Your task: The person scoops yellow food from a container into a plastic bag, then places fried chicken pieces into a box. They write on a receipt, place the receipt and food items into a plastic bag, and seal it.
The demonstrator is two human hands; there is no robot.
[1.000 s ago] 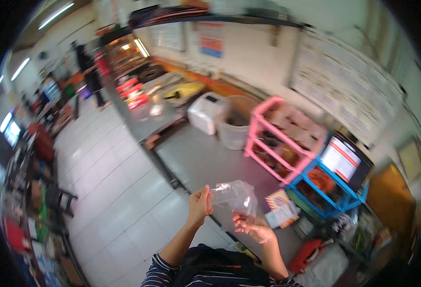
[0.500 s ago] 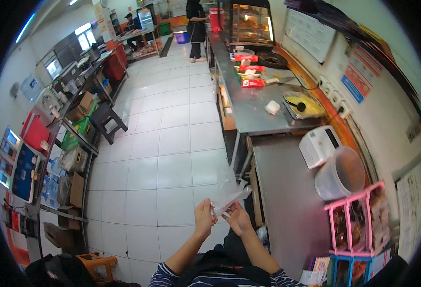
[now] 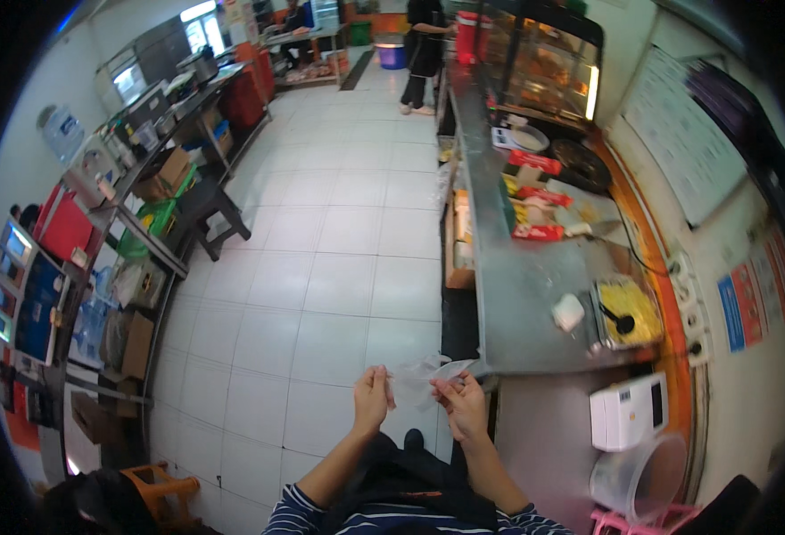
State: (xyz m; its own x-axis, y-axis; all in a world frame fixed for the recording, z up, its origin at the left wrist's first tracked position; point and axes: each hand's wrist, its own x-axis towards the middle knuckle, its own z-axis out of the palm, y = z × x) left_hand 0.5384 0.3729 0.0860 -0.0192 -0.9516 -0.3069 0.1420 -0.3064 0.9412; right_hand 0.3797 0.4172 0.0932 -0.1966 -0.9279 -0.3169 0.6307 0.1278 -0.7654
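Note:
A thin, clear plastic bag (image 3: 417, 382) stretches between my two hands above the tiled floor, beside the counter's near corner. My left hand (image 3: 373, 398) is closed in a pinch at the bag's left side. Fingers of my right hand (image 3: 464, 407) grip the bag's right side, and a loose corner sticks out past them toward the counter. Both forearms reach up from the lower edge in striped sleeves.
On the steel counter (image 3: 522, 308) at right are a tray of yellow food (image 3: 632, 314) with a black ladle, a white lump (image 3: 568, 312), and red-and-white boxes (image 3: 537, 232). Lower down stand a white dispenser (image 3: 623, 412) and clear bucket (image 3: 633, 481). A dark stool (image 3: 210, 214) is left; a person (image 3: 424, 53) stands ahead.
My hands have moved apart, with the bag spread wider between them. The whole view has shifted forward, so the counter and yellow tray sit nearer and lower.

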